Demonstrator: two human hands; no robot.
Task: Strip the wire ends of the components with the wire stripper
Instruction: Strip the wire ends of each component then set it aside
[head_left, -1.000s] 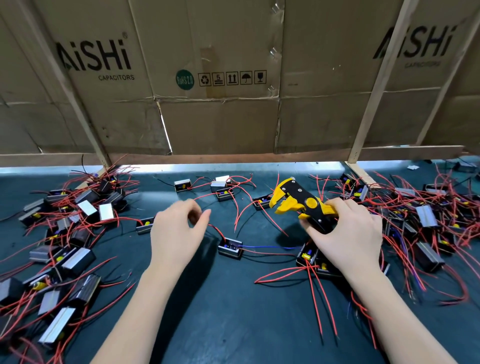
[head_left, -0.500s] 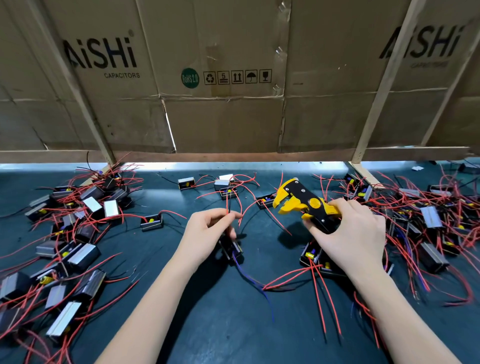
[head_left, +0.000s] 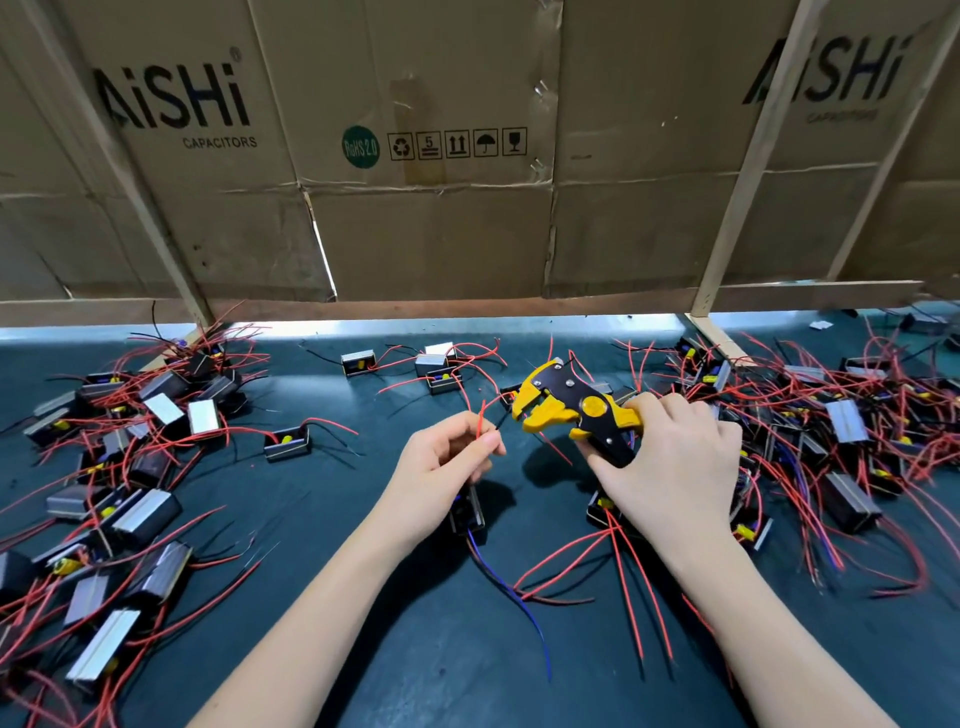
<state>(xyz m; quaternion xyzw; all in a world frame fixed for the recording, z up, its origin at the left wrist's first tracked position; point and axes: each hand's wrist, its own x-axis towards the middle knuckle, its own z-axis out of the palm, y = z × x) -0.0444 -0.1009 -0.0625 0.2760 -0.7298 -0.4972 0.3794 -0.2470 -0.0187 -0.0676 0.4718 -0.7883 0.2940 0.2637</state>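
Observation:
My left hand (head_left: 441, 462) pinches the red and black wires (head_left: 482, 415) of a small black component (head_left: 467, 512) that hangs below it, lifted off the mat, with a blue wire trailing down. My right hand (head_left: 670, 467) grips the handles of the yellow and black wire stripper (head_left: 566, 408). The stripper's jaws point left, a short gap from the wire tips held by my left hand.
A pile of black and silver components with red wires (head_left: 114, 467) covers the left of the dark mat (head_left: 363, 597). Another tangled pile (head_left: 831, 441) lies on the right. A few loose components (head_left: 439, 371) sit at the back. Cardboard sheets (head_left: 415, 156) wall off the rear.
My left hand picked a component off the mat by its wires and raised them toward the stripper. My right hand brought the stripper's jaws slightly lower and nearer the wire tips.

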